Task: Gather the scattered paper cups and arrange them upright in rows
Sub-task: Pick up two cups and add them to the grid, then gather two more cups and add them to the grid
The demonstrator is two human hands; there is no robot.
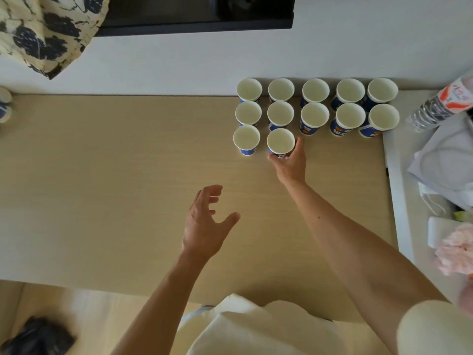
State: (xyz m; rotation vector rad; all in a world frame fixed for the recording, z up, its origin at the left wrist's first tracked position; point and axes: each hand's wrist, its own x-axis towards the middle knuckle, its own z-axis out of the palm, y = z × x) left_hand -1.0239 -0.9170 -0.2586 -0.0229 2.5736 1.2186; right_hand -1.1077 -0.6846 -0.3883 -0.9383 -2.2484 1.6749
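Head view showed the right hand (290, 162) curled round a paper cup (280, 141), thumb on its left side and fingers on its right. The cup stood upright on the tan table (128, 175), second in the nearest row and just beside another cup (246, 138). Behind them, near the wall, stood two rows of five upright cups (314, 115), close together. The left hand (204, 226) hovered over the table, well apart from the cups, fingers spread and loosely bent, holding nothing. A plastic bottle (440, 103) showed to the right of the rows.
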